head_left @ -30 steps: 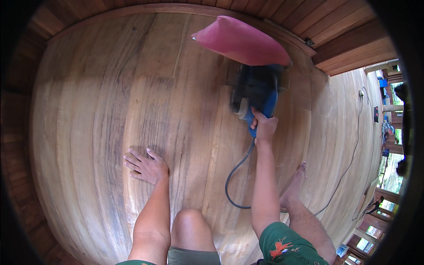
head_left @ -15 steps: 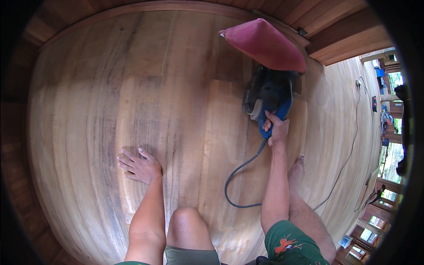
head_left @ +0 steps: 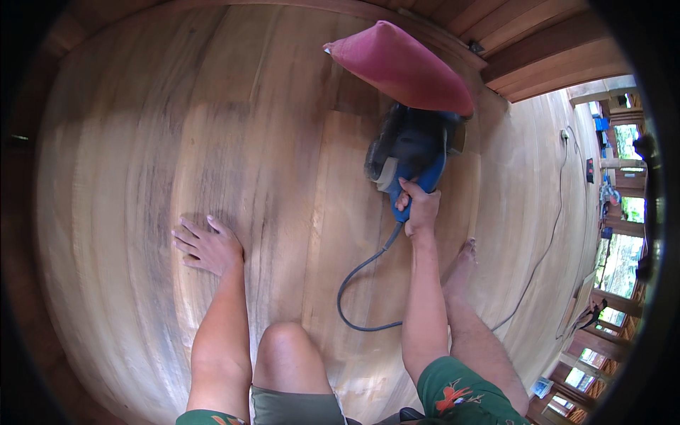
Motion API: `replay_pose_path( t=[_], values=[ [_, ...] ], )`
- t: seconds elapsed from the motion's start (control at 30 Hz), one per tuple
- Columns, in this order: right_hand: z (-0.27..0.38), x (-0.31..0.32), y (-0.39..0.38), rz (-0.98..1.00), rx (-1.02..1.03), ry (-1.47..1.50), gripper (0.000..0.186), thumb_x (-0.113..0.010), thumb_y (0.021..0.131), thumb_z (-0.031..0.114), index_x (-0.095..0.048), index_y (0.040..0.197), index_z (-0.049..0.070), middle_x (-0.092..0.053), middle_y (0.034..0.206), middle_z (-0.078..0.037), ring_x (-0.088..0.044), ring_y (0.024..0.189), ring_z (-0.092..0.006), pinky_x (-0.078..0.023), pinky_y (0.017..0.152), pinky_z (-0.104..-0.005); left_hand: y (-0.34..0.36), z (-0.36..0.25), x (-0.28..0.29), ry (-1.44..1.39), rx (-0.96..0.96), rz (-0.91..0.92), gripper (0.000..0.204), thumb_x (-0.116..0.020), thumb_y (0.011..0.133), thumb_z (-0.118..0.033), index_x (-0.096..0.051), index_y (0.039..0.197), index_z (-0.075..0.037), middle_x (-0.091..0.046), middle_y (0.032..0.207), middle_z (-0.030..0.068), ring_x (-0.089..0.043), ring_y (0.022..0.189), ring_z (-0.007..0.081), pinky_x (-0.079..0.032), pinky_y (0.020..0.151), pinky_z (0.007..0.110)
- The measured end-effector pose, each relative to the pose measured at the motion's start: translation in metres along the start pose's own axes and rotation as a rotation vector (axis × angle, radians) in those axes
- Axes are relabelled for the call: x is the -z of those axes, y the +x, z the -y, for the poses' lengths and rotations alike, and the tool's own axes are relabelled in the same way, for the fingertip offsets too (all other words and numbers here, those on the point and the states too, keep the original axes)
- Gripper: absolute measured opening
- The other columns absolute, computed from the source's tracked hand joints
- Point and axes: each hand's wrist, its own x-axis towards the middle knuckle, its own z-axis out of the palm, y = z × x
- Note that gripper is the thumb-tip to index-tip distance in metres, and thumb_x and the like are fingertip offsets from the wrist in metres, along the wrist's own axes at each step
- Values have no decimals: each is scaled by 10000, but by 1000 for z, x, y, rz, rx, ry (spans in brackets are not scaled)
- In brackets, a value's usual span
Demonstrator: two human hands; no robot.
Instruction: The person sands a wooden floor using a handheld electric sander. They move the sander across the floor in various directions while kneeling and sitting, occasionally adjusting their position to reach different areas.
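Observation:
A blue and black belt sander (head_left: 418,145) rests on the plank floor (head_left: 276,177), and my right hand (head_left: 422,205) is wrapped round its rear handle. A full-looking pink dust bag (head_left: 404,67) bulges from the sander's far end. From the handle a dark cord (head_left: 343,290) loops back and passes under my right arm. Farther left, my left hand (head_left: 209,246) lies flat on the boards with its fingers spread, holding nothing. Dark streaks mark the wood beside it.
A wooden plank wall (head_left: 545,53) rises at the far right, with its corner close to the dust bag. My bare right foot (head_left: 464,255) is on the floor near the sander. A cable (head_left: 549,258) runs along the right, past a plug (head_left: 564,134). Windows line the right edge.
The whole view has shifted, so the floor, both hands and the sander appear a little more to the left and higher. Both hands keep their posture, the right one still on the sander.

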Motion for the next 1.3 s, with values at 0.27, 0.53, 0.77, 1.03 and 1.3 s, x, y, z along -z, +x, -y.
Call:
replay_pose_path(
  t=[0.27,0.53,0.77,1.03,1.3],
  values=[
    [-17,-31,-43,67,4,-60,191,-742,840,10,-606,706,21,-540,570,-25,-475,428,-122,-367,431,-296,0,3,-2,-62,3,5,751,-302,1092,-554,-164,1691,-121,-95,1757,186,-51,1631,354,-99,1258,661],
    [-35,-81,-46,155,142,-192,261,-762,817,113,-599,632,28,-534,554,-29,-481,436,-140,-365,431,-318,0,13,-11,-163,-48,-59,766,-333,1075,-541,-209,1676,-83,-116,1744,228,-55,1624,392,-90,1242,690],
    [-36,-117,-54,230,157,-208,223,-743,823,99,-588,676,34,-547,593,-58,-511,477,-178,-419,481,-358,-2,31,-14,-278,-156,-23,781,-497,1005,-517,-317,1649,-113,-183,1735,212,-98,1618,398,-68,1247,688],
    [-72,-96,-137,253,136,-199,239,-730,828,92,-561,665,46,-537,577,-62,-511,454,-192,-415,471,-359,-3,142,-26,-971,-628,176,637,-606,1007,-379,-471,1566,-103,-438,1629,198,-334,1555,344,-211,1286,469],
    [-112,-62,-230,248,130,-204,215,-732,830,88,-571,693,50,-520,574,-50,-505,466,-180,-411,475,-352,-100,398,-25,-1294,-277,123,389,-524,1045,-35,-591,1419,48,-657,1393,192,-627,1296,276,-455,1138,395]
  ],
)
